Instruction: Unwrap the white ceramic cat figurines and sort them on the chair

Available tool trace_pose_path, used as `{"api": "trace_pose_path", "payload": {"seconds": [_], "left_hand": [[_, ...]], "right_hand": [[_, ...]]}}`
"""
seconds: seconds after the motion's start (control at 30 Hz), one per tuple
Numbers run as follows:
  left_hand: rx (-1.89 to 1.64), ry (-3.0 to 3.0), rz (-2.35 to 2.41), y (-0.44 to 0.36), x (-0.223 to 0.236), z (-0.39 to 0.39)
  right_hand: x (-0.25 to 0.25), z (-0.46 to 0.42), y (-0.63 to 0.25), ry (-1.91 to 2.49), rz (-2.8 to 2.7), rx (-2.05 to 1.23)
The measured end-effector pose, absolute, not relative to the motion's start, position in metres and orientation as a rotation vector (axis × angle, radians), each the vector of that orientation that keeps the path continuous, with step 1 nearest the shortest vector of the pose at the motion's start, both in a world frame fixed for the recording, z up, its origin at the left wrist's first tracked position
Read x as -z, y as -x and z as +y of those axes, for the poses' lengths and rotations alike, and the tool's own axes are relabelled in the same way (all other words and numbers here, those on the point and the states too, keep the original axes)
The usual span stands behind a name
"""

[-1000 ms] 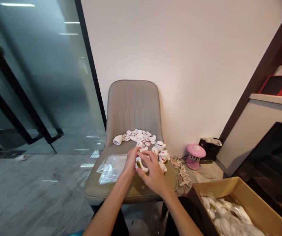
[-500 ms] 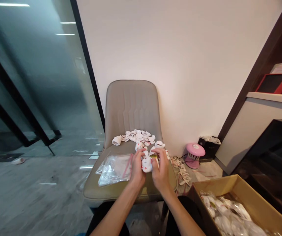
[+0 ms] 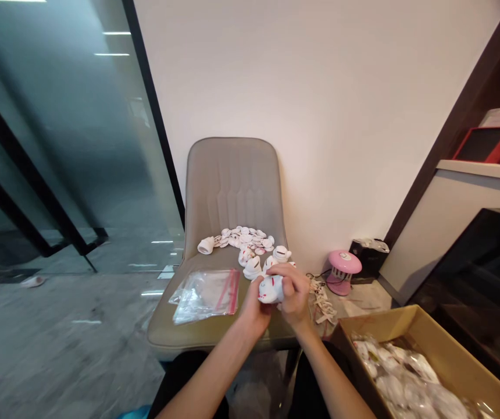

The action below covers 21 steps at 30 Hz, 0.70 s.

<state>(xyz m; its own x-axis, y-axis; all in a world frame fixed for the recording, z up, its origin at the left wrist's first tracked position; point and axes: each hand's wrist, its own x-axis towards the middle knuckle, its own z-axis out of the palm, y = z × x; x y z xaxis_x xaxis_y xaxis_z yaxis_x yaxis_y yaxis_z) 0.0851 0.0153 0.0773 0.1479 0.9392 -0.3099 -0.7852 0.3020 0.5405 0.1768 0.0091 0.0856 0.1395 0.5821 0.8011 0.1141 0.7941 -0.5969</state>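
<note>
My left hand (image 3: 255, 307) and my right hand (image 3: 295, 295) are closed around a small white figurine (image 3: 270, 290) with red markings. It lies tipped on its side, its underside partly hidden by my fingers. Just beyond the hands stand several similar white figurines (image 3: 253, 267) on the chair seat; one (image 3: 282, 254) has a dark slot showing. Left of my left hand lie clear plastic bags (image 3: 206, 295) with a red-pink strip. Behind the figurines spreads a pile of white discs (image 3: 245, 237), beside a white cup-shaped piece (image 3: 206, 245).
The work sits on a grey padded chair (image 3: 235, 180) against the wall. On the floor to the right are a pink lamp-like device (image 3: 344, 270), a black box (image 3: 368, 259), and tangled white strips (image 3: 323, 304). A cardboard box (image 3: 411, 317) holds several wrapped white figurines (image 3: 407, 375).
The figurine has turned from upright to lying sideways in my hands. My hands have shifted slightly right, uncovering more of the plastic bags and another figurine. A green-gold patch on it is now out of sight.
</note>
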Motion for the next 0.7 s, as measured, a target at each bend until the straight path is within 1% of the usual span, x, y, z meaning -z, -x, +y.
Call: {"api": "trace_pose_path", "payload": {"seconds": [0.2, 0.3, 0.6, 0.7], "left_hand": [[-1.374, -0.502, 0.768, -0.092, -0.088, 0.012], [-1.404, -0.606, 0.809, -0.091, -0.085, 0.016], [-1.486, -0.662, 0.937, -0.081, -0.069, 0.035], [-1.509, -0.702, 0.990, -0.075, -0.067, 0.039]], "right_hand": [[-0.087, 0.019, -0.179, 0.591, -1.073, -0.692], [-0.088, 0.024, -0.182, 0.581, -1.023, -0.816], [-0.076, 0.035, -0.177, 0.674, -0.928, -1.041], [-0.072, 0.039, -0.175, 0.711, -0.823, -1.046]]}}
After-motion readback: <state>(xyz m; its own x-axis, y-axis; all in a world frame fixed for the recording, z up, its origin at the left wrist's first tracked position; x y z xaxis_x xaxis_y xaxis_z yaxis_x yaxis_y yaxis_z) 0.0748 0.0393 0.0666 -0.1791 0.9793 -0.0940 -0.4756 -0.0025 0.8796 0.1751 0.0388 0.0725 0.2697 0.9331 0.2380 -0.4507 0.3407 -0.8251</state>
